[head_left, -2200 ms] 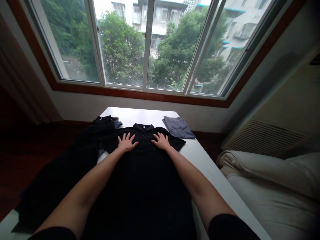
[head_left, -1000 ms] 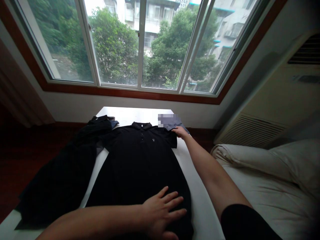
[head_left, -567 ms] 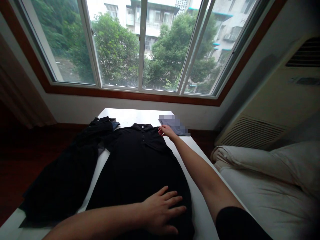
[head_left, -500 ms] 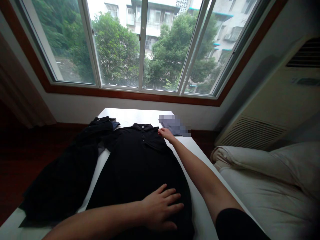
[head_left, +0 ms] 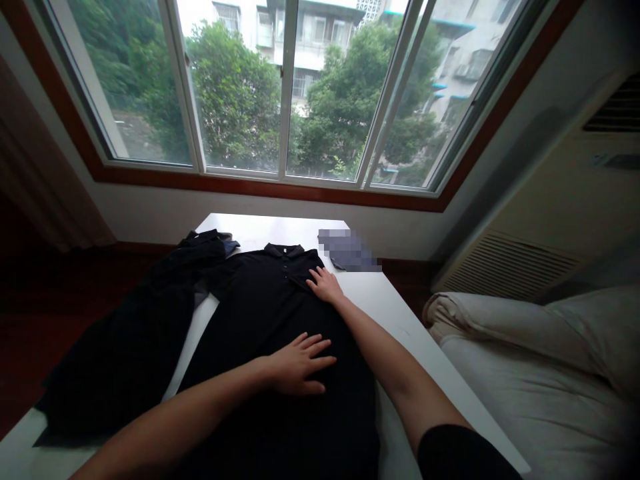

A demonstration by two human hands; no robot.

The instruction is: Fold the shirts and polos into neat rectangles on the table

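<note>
On the table [head_left: 400, 317], the black polo shirt [head_left: 265, 300] is lying front up along the middle. The left hand [head_left: 295, 368] is resting open over its body, seemingly steadying the cloth; the right hand [head_left: 327, 287], fingers spread, is apparently flattening a turned-in sleeve [head_left: 300, 275]. Those 2 hands are gripping nothing. Dark clothes [head_left: 125, 340] (rather crowding the shirt!) are covering the table's left side; grey cloth [head_left: 350, 250] is occupying its far right corner.

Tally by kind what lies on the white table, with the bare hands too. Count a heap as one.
Spread black shirt: 1
Dark clothing heap: 1
Grey cloth: 1
Bare hands: 2 (left hand, right hand)
Total: 5
</note>
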